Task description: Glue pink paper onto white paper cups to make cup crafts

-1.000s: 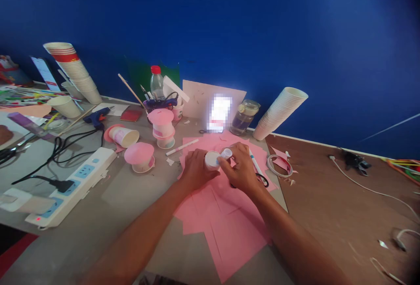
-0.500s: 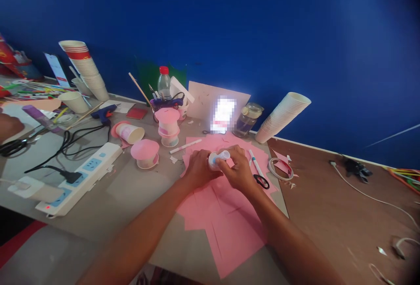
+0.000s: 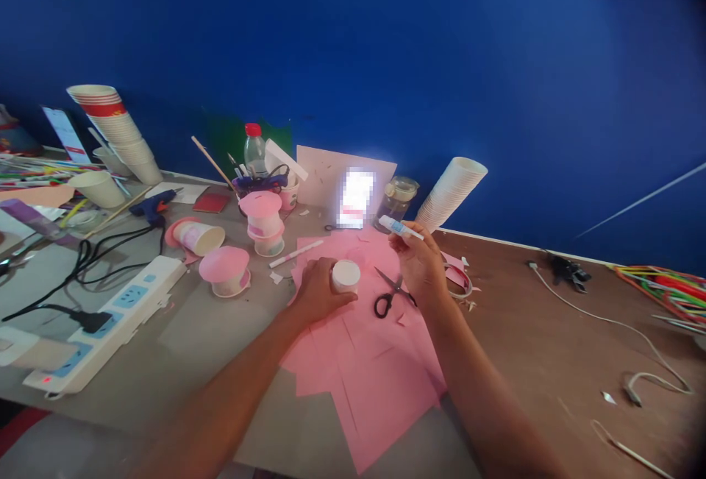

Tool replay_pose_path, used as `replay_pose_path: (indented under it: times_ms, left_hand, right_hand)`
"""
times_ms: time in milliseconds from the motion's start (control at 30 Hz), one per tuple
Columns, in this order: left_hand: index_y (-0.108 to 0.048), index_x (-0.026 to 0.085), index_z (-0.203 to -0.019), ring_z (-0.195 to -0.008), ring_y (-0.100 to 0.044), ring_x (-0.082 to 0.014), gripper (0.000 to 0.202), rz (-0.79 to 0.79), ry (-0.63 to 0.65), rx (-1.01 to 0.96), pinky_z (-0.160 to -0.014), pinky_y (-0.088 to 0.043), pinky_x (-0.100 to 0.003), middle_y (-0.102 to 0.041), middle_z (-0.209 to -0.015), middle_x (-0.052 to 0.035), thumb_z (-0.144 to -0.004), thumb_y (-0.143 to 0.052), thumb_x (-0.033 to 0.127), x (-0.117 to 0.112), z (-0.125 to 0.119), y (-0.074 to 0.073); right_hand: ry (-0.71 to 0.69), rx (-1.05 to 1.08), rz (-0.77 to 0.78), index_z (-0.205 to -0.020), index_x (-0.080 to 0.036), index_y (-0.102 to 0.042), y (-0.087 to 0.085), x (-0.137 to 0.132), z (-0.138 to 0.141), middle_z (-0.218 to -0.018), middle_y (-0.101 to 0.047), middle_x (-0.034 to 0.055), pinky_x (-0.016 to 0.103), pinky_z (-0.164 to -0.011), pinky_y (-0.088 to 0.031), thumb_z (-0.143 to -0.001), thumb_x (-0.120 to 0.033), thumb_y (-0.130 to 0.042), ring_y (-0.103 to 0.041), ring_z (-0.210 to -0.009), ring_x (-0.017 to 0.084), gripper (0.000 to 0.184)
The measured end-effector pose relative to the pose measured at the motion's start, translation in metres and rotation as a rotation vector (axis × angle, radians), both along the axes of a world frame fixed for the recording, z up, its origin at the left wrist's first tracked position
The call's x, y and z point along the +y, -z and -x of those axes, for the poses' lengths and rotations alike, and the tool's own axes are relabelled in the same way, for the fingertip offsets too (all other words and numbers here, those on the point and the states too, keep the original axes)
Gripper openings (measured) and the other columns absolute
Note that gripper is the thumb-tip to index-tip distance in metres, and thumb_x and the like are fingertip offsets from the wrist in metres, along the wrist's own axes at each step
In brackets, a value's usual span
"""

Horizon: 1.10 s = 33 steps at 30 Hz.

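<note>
My left hand (image 3: 318, 289) is closed around a small white paper cup (image 3: 346, 274) standing upside down on the pink paper sheets (image 3: 375, 361). My right hand (image 3: 422, 262) is lifted a little to the right of the cup and pinches a white pen-like tube with a blue label (image 3: 400, 227). Black-handled scissors (image 3: 387, 295) lie open on the pink paper between the two hands. A roll of tape (image 3: 460, 279) sits just right of my right hand.
Pink-topped cups (image 3: 225, 270) and a stacked pair (image 3: 263, 213) stand to the left, with a tipped cup (image 3: 198, 237), a white pen (image 3: 296, 253), a power strip (image 3: 104, 321) and black cords. Cup stacks (image 3: 451, 193) (image 3: 118, 129), a jar (image 3: 396, 201), a bottle (image 3: 254, 148) line the blue wall. Cables (image 3: 601, 321) cross the brown table.
My right hand has lifted off the cup and moved up and right with the white tube. The scissors it covered now show. My left hand stays on the cup.
</note>
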<state>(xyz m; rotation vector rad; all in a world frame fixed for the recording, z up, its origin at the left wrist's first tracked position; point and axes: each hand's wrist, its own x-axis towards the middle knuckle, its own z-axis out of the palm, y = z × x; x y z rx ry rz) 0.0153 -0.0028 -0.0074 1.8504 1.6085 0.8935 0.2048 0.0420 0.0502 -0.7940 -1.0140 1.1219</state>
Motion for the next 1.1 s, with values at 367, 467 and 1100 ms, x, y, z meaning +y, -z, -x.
replay_pose_path:
  times_ms: [367,467,1100]
  left_hand:
    - [-0.043,0.021,-0.119,-0.106,-0.044,-0.0279,0.077,-0.01,0.091,-0.257,-0.093,-0.037,-0.045,-0.048,-0.11,-0.0091,-0.055,-0.076,0.046,0.003,0.017,0.005]
    - [-0.04,0.021,-0.122,-0.109,-0.044,-0.0263,0.07,0.031,0.084,-0.435,-0.097,-0.035,-0.044,-0.046,-0.11,-0.0094,-0.066,-0.064,0.055,0.007,0.026,0.006]
    - [-0.046,0.022,-0.112,-0.103,-0.046,-0.0278,0.066,0.015,0.127,-0.068,-0.088,-0.04,-0.045,-0.051,-0.109,-0.0079,-0.056,-0.077,0.04,0.002,0.011,0.006]
  right_hand:
    - [-0.267,0.298,0.31,-0.078,-0.019,-0.06,0.027,0.014,0.003,-0.068,-0.062,-0.001,0.023,-0.059,-0.044,-0.064,-0.017,-0.064,-0.052,-0.059,0.01,0.015]
    - [-0.265,0.308,0.286,-0.081,-0.02,-0.06,0.033,0.015,0.002,-0.07,-0.062,-0.0009,0.026,-0.061,-0.045,-0.069,-0.022,-0.062,-0.052,-0.058,0.01,0.012]
    - [0.293,-0.561,0.282,-0.066,-0.019,-0.053,0.035,0.019,0.0,-0.058,-0.052,-0.0033,0.027,-0.056,-0.032,-0.067,-0.041,-0.062,-0.043,-0.057,0.014,0.024]
